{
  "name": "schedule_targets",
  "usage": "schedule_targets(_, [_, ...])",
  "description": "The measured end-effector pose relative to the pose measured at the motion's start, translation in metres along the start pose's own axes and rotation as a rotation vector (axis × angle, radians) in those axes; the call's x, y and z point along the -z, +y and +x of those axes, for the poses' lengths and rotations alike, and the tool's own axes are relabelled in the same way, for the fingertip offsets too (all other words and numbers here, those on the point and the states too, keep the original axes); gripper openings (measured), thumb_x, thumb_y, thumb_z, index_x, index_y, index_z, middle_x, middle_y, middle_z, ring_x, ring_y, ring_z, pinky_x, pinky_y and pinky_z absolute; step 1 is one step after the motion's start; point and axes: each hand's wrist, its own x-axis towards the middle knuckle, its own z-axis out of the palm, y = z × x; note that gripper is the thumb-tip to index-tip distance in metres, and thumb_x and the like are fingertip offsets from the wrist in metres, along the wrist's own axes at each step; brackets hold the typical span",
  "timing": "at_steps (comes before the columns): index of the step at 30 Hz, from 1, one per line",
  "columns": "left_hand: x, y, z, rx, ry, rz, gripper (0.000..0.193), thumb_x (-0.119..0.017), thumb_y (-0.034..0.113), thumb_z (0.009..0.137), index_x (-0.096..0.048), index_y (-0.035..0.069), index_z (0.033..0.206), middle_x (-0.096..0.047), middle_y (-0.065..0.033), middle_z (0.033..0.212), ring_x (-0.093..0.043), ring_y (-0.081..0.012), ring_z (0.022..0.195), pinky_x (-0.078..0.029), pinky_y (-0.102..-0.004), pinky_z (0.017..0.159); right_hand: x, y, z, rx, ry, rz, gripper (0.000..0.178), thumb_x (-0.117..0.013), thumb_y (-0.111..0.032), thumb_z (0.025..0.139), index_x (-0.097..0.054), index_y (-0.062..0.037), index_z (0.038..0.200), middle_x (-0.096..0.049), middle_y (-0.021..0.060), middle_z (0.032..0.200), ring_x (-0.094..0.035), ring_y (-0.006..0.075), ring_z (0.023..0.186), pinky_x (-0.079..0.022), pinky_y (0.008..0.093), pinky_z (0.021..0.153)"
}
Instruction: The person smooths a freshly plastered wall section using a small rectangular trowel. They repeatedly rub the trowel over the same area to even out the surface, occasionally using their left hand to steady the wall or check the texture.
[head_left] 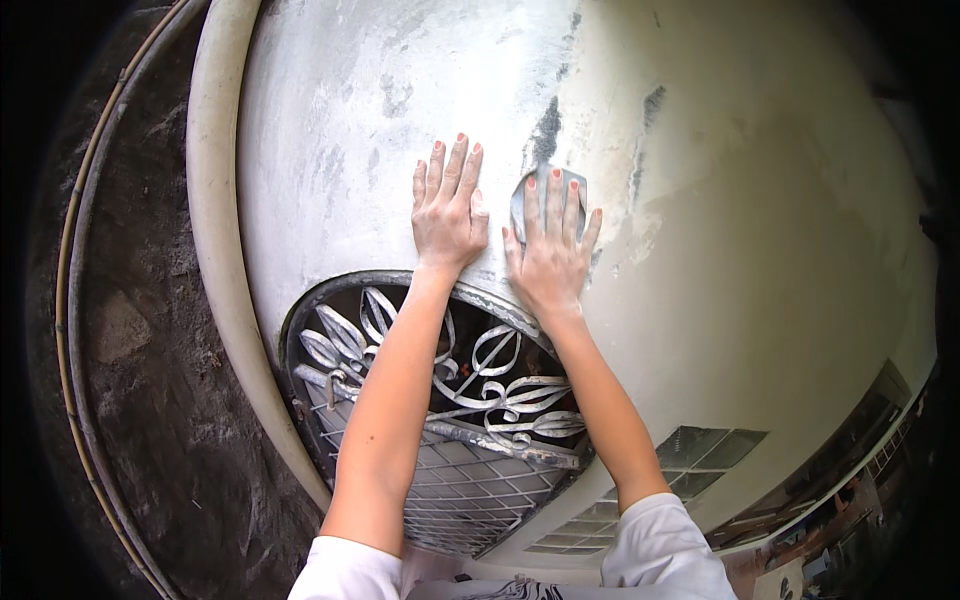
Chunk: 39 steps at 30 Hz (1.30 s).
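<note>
Both my arms reach up to a pale plastered wall (330,160) marked with grey patches and dark streaks. My left hand (448,225) lies flat against it, fingers stretched upward, holding nothing. White dust coats the fingers. To its right, my right hand (551,265) presses a grey sheet, apparently sandpaper (518,208), against the wall with spread fingers. The sheet's edges show around the fingers, just below a dark vertical streak (546,130). The palm hides its lower part.
Below my hands is an arched opening with a scrolled metal grille (500,400) and diagonal mesh. A thick pale pipe (215,170) runs along the left, beside a rough dark wall (150,400) and a thin bamboo-like pole (66,280). A paned window (700,448) lies lower right.
</note>
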Motion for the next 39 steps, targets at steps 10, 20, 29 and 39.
schedule_targets(10, [0.005,0.0,-0.002,0.01,-0.033,-0.011,0.067,-0.048,0.021,0.086,-0.044,0.018,0.153,-0.036,-0.0053,0.161,-0.027,-0.0279,0.152,-0.016,-0.0488,0.124,0.003,0.019,0.129,-0.007,0.142,-0.11,0.063,-0.041,-0.047,0.102,-0.031,-0.0204,0.158,-0.019,0.0064,0.167,-0.014,0.0271,0.155,-0.003,0.0574,0.123])
schedule_targets(20, [0.013,-0.015,-0.018,-0.005,-0.081,0.068,0.06,-0.048,0.027,0.092,-0.046,0.019,0.152,-0.034,-0.0061,0.162,-0.023,-0.0284,0.153,-0.014,-0.0483,0.124,0.002,0.012,0.114,-0.07,0.129,-0.142,0.064,-0.037,-0.049,0.102,-0.029,-0.0194,0.159,-0.015,0.007,0.168,-0.01,0.0264,0.155,-0.001,0.0573,0.123])
schedule_targets(29, [0.017,-0.033,-0.036,0.04,-0.071,0.107,0.063,-0.053,0.024,0.089,-0.047,0.027,0.151,-0.033,-0.0019,0.163,-0.023,-0.027,0.153,-0.014,-0.049,0.125,0.02,0.035,0.241,-0.071,0.172,-0.163,0.067,-0.031,-0.053,0.103,-0.025,-0.0193,0.16,-0.016,0.0055,0.168,-0.013,0.0266,0.155,-0.005,0.0562,0.123])
schedule_targets(39, [0.023,-0.044,-0.052,0.088,-0.033,0.119,0.061,-0.052,0.019,0.089,-0.049,0.027,0.149,-0.036,-0.0008,0.162,-0.025,-0.0276,0.152,-0.017,-0.0507,0.124,0.006,0.015,0.174,-0.078,0.08,-0.276,0.065,-0.03,-0.05,0.104,-0.019,-0.0202,0.161,-0.011,0.0039,0.169,-0.01,0.0254,0.155,-0.006,0.0548,0.124])
